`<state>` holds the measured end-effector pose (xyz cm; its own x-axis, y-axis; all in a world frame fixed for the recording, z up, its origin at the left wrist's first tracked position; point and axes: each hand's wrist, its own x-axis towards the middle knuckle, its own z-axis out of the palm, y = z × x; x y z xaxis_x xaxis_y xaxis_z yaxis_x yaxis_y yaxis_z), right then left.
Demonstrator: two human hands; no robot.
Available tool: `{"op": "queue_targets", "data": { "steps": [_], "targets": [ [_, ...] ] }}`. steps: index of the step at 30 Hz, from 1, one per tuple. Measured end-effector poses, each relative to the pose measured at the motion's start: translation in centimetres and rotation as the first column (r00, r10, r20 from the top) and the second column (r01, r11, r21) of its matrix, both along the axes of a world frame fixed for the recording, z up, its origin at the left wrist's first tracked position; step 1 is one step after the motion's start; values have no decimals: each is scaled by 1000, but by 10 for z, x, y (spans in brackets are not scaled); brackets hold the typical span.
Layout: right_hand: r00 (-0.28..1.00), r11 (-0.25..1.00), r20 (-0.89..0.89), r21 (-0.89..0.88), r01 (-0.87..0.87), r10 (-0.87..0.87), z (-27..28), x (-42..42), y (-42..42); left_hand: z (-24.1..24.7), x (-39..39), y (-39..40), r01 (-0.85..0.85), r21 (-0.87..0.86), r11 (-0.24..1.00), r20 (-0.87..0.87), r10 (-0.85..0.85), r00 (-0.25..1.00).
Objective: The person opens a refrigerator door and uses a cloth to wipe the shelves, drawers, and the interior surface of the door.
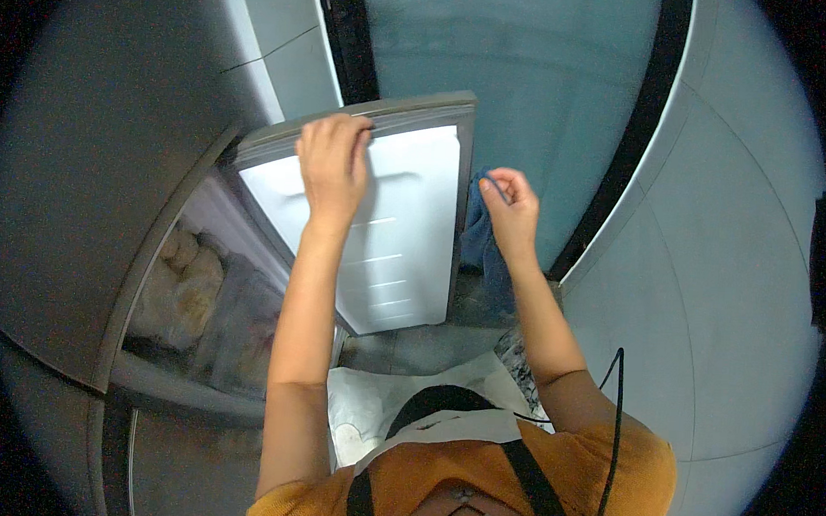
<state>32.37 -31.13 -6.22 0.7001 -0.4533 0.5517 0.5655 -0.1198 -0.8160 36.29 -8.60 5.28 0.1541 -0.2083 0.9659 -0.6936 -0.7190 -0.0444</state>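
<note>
A refrigerator door (414, 210) stands swung out before me, its white inner panel facing me. Over its top edge, near the gasket, my left hand (333, 160) is hooked, with its fingertips hidden from view. To the right of the door, my right hand (513, 210) pinches a blue cloth (481, 226) between thumb and fingers. The cloth hangs down alongside the door's outer edge. At the left, the open compartment (208, 367) holds bagged food (180, 291) in cloudy plastic, too blurred to identify.
A frosted glass door (515, 70) with a dark frame is beyond the refrigerator door. Grey wall tiles (718, 303) rise at the right. The dark refrigerator side (117, 145) fills the left. A black cable (615, 429) hangs by my right arm.
</note>
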Motion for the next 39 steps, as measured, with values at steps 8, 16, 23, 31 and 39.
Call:
{"op": "queue_targets", "data": {
  "steps": [8,16,23,31,39],
  "targets": [
    [993,960,54,257,-113,102,55,8,18,2,1,77,-296,48,954,7,296,955],
    [828,886,509,-239,397,-234,83,30,71,0,12,101,-293,137,946,-155,313,937],
    [811,441,551,-689,575,-196,30,53,136,-8,24,100,-288,91,953,-119,298,947],
    [698,563,707,-624,542,113,78,71,178,-16,27,97,-190,51,980,-101,194,976],
    [630,428,774,-547,720,-70,72,78,96,-16,43,97,-142,-27,989,16,142,990]
  ]
}}
